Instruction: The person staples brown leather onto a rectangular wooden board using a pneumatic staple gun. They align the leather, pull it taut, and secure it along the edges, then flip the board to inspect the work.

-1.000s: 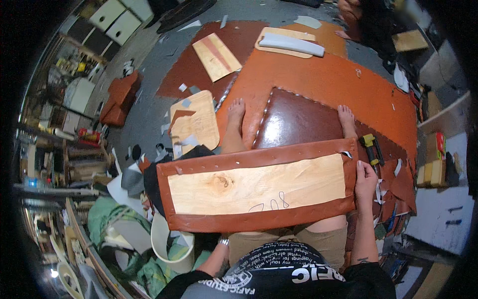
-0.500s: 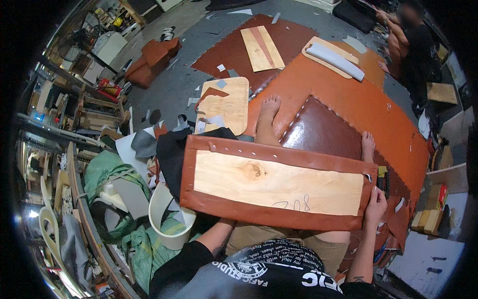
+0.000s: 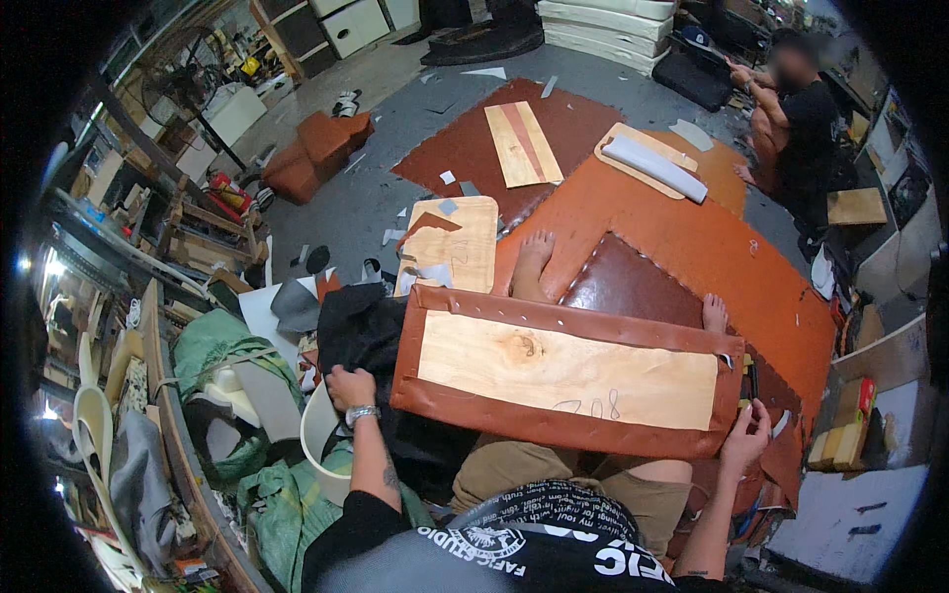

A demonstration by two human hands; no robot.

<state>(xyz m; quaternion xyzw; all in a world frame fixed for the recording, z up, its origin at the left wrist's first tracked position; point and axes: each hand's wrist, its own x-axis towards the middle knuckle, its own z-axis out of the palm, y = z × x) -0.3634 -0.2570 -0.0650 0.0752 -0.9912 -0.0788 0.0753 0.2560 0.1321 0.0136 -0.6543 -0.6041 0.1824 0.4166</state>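
Across my thighs lies a long panel [image 3: 568, 368], a bare wood board with brown leather folded round its edges. Pale dots mark its far border. My right hand [image 3: 744, 438] is beside the panel's near right corner, its thumb and fingers apart. To the panel's left, my left hand [image 3: 353, 388] is at the edge of a black cloth [image 3: 361, 331], fingers curled down. Whether it holds the cloth I cannot make out. A curved white strip [image 3: 318, 435] stands just below that hand.
Brown and orange leather sheets [image 3: 682, 232] cover the floor ahead, bearing boards [image 3: 524, 145]. Left are green sacks [image 3: 213, 346] and a wooden rail [image 3: 163, 385]. A standing fan [image 3: 178, 74] is far left. Another person [image 3: 796, 128] squats far right. Wood blocks [image 3: 848, 425] lie right.
My left hand has come out from under the panel to the black cloth. My right hand has loosened from the panel's right edge. The view has tilted up slightly.
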